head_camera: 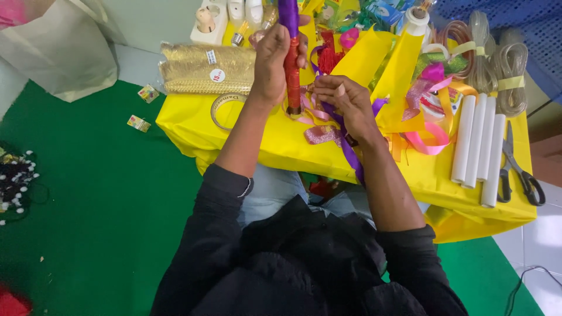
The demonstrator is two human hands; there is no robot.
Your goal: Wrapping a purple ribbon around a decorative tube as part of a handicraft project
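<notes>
Wrapping step judged underway: red-and-purple stick point(292, 64) gripped upright by left hand point(272, 61), frame top centre; purple ribbon point(350, 153) pinched by right hand point(345, 102); taut winding needed next.

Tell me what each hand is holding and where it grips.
Left hand grips the red-and-purple stick around its middle. Right hand pinches the purple ribbon near the stick's lower end.

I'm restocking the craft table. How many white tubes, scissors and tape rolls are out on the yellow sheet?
White tubes: 4
Scissors: 1
Tape rolls: 1
Total: 6
</notes>
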